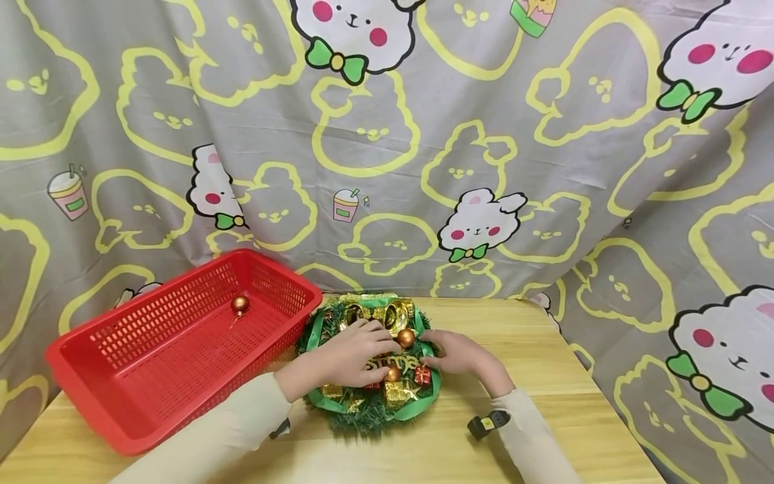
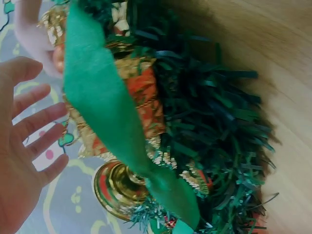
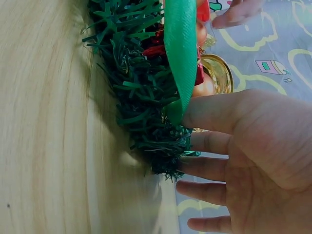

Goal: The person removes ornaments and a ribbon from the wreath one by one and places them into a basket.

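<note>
Over my remote feed, I'm seeing a dark green wreath (image 1: 363,422), a brighter green ribbon (image 2: 92,83), gold bells (image 1: 396,317) and copper balls (image 1: 406,338). The basket (image 1: 93,400) is showing red, the tabletop (image 1: 520,329) yellowish wood grain, and the grey curtain (image 1: 387,198) is displaying yellow outlines (image 1: 365,173) and white, green-bowed cartoon animals (image 1: 478,218).

The person wears plain, pale cream long sleeves: the left sleeve (image 1: 224,423), softly creased, lies to the near left of the Christmas wreath (image 1: 363,422), and the right sleeve (image 1: 535,437) to its near right. Right of the wreath, a black, blocky wrist device (image 1: 482,426) with a yellow patch sits at the cuff; near the wreath's left edge, a second, dark wrist device (image 1: 280,429) is mostly hidden by the left sleeve. The left hand (image 1: 357,353) and right hand (image 1: 455,353) are bare
</note>
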The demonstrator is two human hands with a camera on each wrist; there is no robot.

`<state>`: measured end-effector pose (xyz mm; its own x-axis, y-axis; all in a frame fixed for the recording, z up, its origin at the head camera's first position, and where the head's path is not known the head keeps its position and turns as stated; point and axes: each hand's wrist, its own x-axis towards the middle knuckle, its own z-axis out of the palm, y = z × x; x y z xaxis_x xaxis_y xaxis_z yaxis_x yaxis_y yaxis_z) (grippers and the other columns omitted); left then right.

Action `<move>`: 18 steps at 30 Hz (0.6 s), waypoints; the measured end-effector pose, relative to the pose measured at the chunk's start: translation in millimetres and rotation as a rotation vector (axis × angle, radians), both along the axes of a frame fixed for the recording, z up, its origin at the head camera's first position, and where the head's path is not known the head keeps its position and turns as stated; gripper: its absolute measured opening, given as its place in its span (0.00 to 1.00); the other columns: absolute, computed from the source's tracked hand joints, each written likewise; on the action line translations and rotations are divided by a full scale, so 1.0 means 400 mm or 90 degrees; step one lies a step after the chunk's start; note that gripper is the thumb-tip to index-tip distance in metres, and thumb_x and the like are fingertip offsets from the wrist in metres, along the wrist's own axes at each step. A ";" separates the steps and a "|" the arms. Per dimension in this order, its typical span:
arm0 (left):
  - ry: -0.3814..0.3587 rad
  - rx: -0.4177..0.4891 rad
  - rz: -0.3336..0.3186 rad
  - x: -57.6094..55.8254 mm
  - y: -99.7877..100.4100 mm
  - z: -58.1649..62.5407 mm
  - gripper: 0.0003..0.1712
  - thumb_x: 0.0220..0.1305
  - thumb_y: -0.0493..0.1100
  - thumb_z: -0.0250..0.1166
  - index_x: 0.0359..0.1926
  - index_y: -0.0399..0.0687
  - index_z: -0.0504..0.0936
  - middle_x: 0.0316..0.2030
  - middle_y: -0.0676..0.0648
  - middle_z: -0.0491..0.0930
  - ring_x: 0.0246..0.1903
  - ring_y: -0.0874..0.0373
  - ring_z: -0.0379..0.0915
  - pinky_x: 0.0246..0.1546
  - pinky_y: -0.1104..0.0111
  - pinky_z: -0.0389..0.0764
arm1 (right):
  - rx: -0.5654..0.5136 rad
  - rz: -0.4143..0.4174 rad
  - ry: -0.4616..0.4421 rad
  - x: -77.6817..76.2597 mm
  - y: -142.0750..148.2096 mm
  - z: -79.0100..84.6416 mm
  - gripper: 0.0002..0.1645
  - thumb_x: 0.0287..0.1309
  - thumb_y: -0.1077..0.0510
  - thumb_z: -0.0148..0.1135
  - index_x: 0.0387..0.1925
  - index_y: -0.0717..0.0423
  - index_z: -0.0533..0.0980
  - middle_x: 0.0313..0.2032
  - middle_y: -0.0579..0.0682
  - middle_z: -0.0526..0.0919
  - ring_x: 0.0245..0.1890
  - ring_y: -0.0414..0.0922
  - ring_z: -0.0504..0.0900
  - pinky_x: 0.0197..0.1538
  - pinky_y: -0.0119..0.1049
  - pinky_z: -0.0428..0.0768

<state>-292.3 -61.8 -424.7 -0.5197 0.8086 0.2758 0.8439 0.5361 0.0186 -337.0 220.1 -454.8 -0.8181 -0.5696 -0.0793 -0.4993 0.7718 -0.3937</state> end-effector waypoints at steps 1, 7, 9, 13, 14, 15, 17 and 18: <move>0.011 -0.006 -0.006 0.001 0.001 -0.002 0.20 0.72 0.55 0.61 0.60 0.58 0.82 0.54 0.56 0.82 0.56 0.57 0.73 0.58 0.56 0.75 | -0.005 -0.003 -0.005 0.000 0.000 0.000 0.33 0.68 0.47 0.64 0.68 0.58 0.72 0.65 0.59 0.78 0.66 0.59 0.76 0.67 0.57 0.73; 0.049 -0.052 -0.017 0.003 0.004 -0.014 0.20 0.73 0.57 0.59 0.61 0.60 0.81 0.52 0.58 0.83 0.52 0.58 0.72 0.56 0.59 0.74 | -0.003 -0.003 0.005 0.000 0.001 -0.001 0.32 0.68 0.46 0.64 0.67 0.57 0.73 0.64 0.58 0.78 0.65 0.58 0.77 0.66 0.56 0.74; 0.049 -0.063 -0.017 0.002 0.007 -0.016 0.20 0.73 0.57 0.58 0.62 0.61 0.81 0.52 0.58 0.83 0.52 0.59 0.72 0.55 0.59 0.74 | -0.002 -0.003 0.008 0.001 0.001 0.001 0.32 0.68 0.46 0.64 0.67 0.57 0.73 0.64 0.58 0.79 0.65 0.58 0.77 0.66 0.56 0.74; 0.046 -0.081 -0.016 0.002 0.012 -0.016 0.20 0.74 0.56 0.58 0.62 0.61 0.80 0.53 0.58 0.83 0.53 0.58 0.72 0.56 0.59 0.73 | -0.003 -0.009 0.004 0.004 0.000 0.005 0.32 0.68 0.46 0.64 0.67 0.57 0.73 0.65 0.58 0.78 0.65 0.58 0.77 0.66 0.56 0.74; 0.042 -0.087 -0.016 0.002 0.014 -0.015 0.20 0.74 0.56 0.57 0.63 0.61 0.80 0.54 0.58 0.83 0.54 0.58 0.72 0.57 0.59 0.73 | -0.003 -0.011 0.001 0.005 -0.001 0.005 0.32 0.68 0.46 0.64 0.67 0.57 0.73 0.65 0.58 0.78 0.66 0.59 0.76 0.66 0.56 0.74; 0.038 -0.094 -0.015 0.004 0.015 -0.012 0.21 0.74 0.56 0.57 0.63 0.61 0.80 0.55 0.58 0.82 0.54 0.59 0.72 0.58 0.59 0.73 | -0.003 -0.012 -0.001 0.006 -0.001 0.006 0.33 0.68 0.46 0.64 0.67 0.58 0.73 0.65 0.58 0.78 0.66 0.59 0.76 0.66 0.57 0.74; 0.028 -0.107 -0.014 0.007 0.017 -0.007 0.21 0.74 0.55 0.57 0.63 0.62 0.80 0.56 0.58 0.82 0.55 0.59 0.72 0.59 0.59 0.73 | -0.001 -0.014 -0.004 0.008 -0.003 0.008 0.33 0.68 0.47 0.64 0.68 0.58 0.73 0.65 0.58 0.78 0.66 0.59 0.76 0.67 0.56 0.73; 0.022 -0.111 -0.015 0.009 0.018 -0.004 0.21 0.74 0.55 0.57 0.64 0.62 0.79 0.56 0.58 0.82 0.56 0.59 0.72 0.59 0.58 0.73 | 0.000 -0.013 -0.004 0.009 -0.004 0.008 0.33 0.68 0.47 0.64 0.68 0.58 0.73 0.65 0.58 0.78 0.66 0.59 0.76 0.67 0.56 0.73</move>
